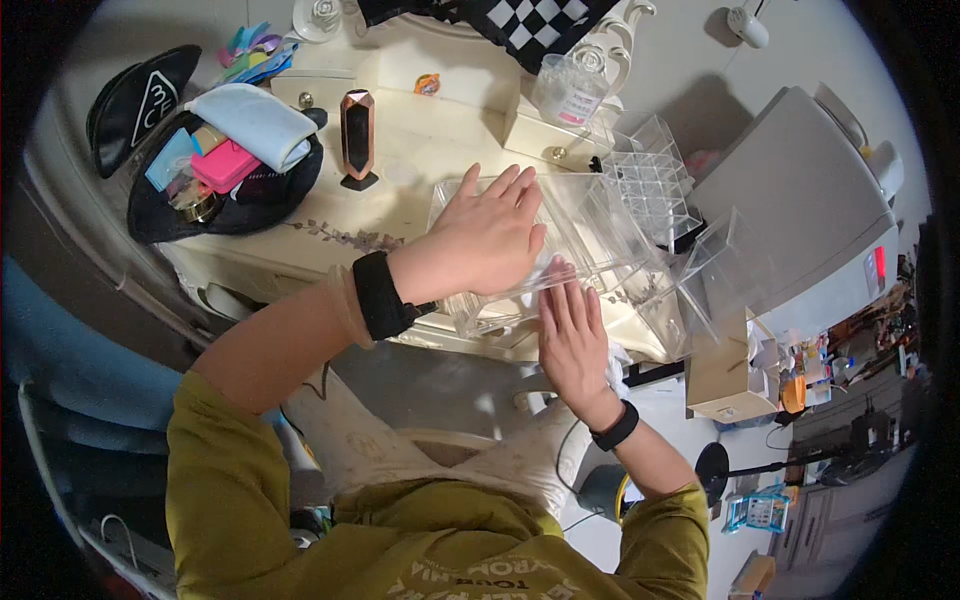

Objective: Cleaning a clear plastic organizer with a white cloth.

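A clear plastic organizer box point(590, 215) lies on the cream dressing table point(420, 130), close to its front edge. My left hand point(490, 235) rests over the left part of the box, palm down, with its fingers stretched out and a little apart. At the near side of the box, my right hand point(575, 340) has its fingers straight and the tips against the clear plastic. Some white material shows beside the right wrist; what it is I cannot make out. A second clear divided holder point(650, 180) and another clear plastic piece point(710, 280) stand to the right.
A black bag point(225, 215) filled with small items sits on the table's left, a black cap point(145, 100) behind it. A black and copper faceted object point(357, 140) stands upright mid-table. Behind the box are a small drawer point(555, 140) and a clear tub point(570, 90).
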Demonstrator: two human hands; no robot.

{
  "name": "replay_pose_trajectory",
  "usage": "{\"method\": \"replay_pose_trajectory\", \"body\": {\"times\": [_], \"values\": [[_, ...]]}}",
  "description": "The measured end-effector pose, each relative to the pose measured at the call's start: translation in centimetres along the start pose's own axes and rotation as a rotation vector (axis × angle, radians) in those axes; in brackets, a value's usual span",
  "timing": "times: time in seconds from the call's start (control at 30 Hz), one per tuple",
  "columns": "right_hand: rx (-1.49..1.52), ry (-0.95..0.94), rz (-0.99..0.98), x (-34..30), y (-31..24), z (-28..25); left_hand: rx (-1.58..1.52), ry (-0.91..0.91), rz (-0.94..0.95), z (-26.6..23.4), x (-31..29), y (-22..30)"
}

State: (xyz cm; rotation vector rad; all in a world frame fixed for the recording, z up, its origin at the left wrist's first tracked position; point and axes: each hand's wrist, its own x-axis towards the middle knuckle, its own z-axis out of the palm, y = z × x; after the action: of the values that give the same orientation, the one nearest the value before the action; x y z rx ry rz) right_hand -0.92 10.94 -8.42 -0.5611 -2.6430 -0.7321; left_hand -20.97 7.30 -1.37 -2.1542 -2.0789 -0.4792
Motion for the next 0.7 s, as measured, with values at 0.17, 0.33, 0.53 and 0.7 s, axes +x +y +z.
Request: {"method": "replay_pose_trajectory", "body": {"times": [0.17, 0.33, 0.53, 0.7], "values": [[-0.574, -0.38, -0.138, 3.4, -1.3, -3.5, 0.003, -0.03, 0.016, -0.5, 0.1, 0.0], [-0.545, -0.471, -0.09, 6.9, -1.8, -2.0, 0.019, -0.002, 0.018, 0.1, 0.3, -0.5], [-1.241, 0.008, -0.051, 8.8, 0.0, 5.0, 0.07, 0.016, 0.059, 0.0, 0.6, -0.1], [-0.613, -0.307, -0.188, 7.3, -0.6, -0.6, 0.033, 0.025, 0.028, 0.0, 0.3, -0.6]]}}
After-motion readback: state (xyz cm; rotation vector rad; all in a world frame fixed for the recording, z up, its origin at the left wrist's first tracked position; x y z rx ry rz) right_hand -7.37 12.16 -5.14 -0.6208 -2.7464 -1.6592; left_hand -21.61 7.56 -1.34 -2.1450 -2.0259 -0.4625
